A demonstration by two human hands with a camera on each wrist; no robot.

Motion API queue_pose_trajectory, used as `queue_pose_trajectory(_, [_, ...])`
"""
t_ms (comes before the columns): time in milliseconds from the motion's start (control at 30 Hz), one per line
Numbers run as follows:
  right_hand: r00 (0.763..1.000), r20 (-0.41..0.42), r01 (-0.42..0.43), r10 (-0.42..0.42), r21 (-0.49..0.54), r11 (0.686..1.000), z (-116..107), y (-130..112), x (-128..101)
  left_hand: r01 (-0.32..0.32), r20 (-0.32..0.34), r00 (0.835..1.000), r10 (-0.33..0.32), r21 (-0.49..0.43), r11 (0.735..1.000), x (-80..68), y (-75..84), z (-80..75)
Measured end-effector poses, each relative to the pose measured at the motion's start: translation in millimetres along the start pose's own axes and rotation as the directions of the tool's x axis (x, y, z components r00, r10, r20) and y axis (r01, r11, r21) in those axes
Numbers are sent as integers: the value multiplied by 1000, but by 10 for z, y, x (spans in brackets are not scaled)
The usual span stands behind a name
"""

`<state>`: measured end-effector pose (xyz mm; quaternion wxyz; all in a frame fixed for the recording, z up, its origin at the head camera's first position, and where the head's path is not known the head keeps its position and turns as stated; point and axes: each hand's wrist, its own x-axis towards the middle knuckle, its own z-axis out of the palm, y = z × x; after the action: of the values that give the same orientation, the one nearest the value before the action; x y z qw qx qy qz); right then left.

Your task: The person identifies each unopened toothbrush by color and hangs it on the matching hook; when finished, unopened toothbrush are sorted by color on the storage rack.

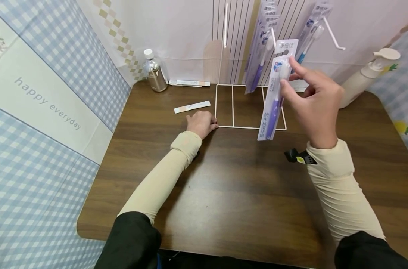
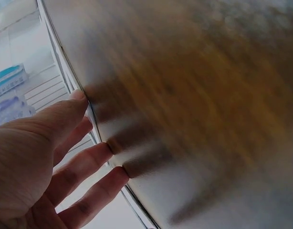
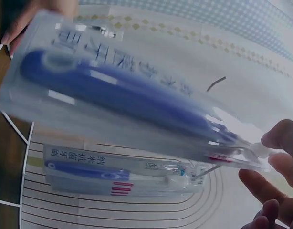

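My right hand [image 1: 319,97] pinches a packaged purple toothbrush [image 1: 273,108] near the upper end of its clear blister pack, between thumb and forefinger. The pack hangs tilted in front of a white wire display rack [image 1: 233,108]; its upper end is close to the tip of the middle hook. In the right wrist view this toothbrush [image 3: 122,95] fills much of the picture. On the middle hook hang several purple toothbrush packs [image 1: 259,56]. Blue toothbrush packs [image 1: 309,33] hang on the right hook. My left hand [image 1: 201,123] grips the rack's front left corner with its fingertips.
A slim white sachet [image 1: 192,107] lies left of the rack, with more sachets [image 1: 189,83] behind it. A white-capped bottle [image 1: 155,73] stands at the back left, a pump bottle [image 1: 366,76] at the back right. Curtains enclose the wooden table [image 1: 224,194].
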<state>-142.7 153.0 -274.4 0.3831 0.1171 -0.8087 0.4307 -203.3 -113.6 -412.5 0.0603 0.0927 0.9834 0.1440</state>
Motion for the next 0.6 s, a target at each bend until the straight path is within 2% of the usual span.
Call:
queue_pose_trajectory(267, [994,44,101,-101,15,995,133,137,99,-3,2,1000,3,-6,1000,-15,9,10])
queue_pose_trajectory(333, [995,32,96,-97,17,995,142,155,84,-4,4,1000,5,-6,1000,-17,14,14])
queue_pose_trajectory(433, [997,13,72,-72,8,997,137,164,38,-3,10,1000,3,-8,1000,-11,12,18])
queue_pose_trajectory(600, [997,-5,-82,82,29,996,183,-36,37,-2,4,1000,2,-3,1000,-4,-7,7])
